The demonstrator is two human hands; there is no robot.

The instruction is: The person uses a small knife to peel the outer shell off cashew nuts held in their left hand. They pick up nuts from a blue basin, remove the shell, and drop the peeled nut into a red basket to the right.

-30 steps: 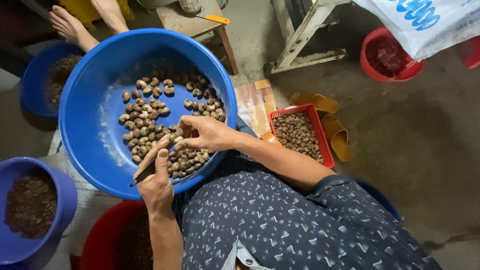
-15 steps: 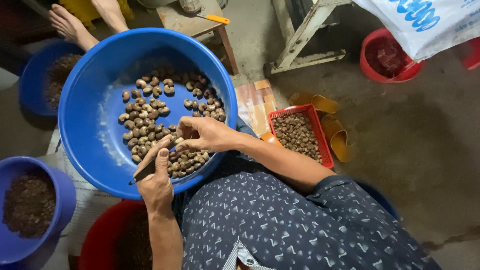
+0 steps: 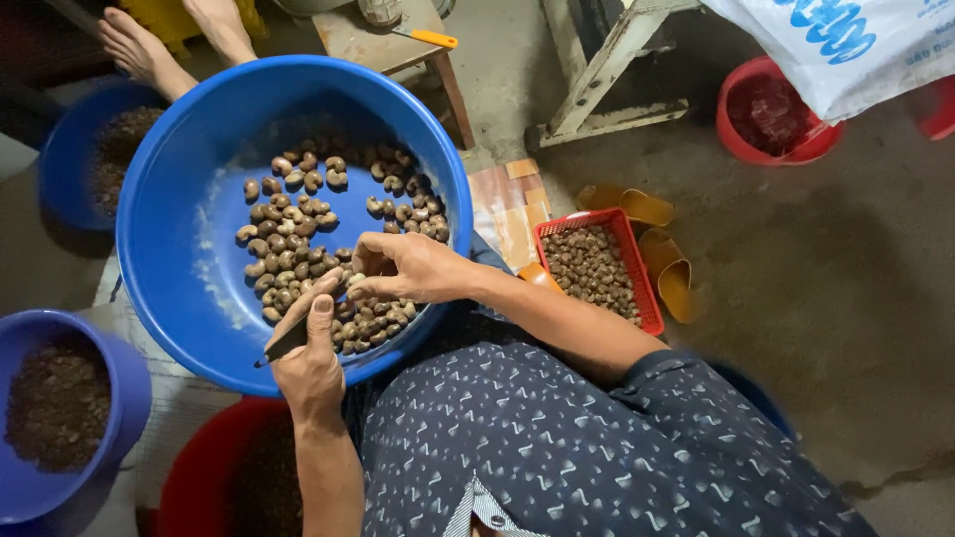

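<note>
From my remote seat I see both hands meeting at the centre of the frame, over the near edge of the nut pile. The left hand [image 3: 310,363] is closed around a dark thin blade [image 3: 288,343], thumb laid along the top, the tip pointing to the lower left. The right hand [image 3: 413,268] is curled shut, fingertips pinching a single pale nut [image 3: 355,281] just beside the blade.

Going by size: the big blue basin [image 3: 179,249] fills the upper left and centre, resting against my patterned dark shirt [image 3: 557,447]. A white sack [image 3: 846,50] sits at the upper right. A smaller blue tub [image 3: 124,398] of dark scraps is at the lower left, another blue tub [image 3: 65,164] at the far left, a red bucket [image 3: 204,472] along the bottom edge. A red basket [image 3: 647,298] of nuts lies right of centre — yellow sandals [image 3: 676,283] just beside it. Inside the basin lies the heap of brown nuts [image 3: 298,234]. Someone's bare feet [image 3: 139,50] show at the upper left.
</note>
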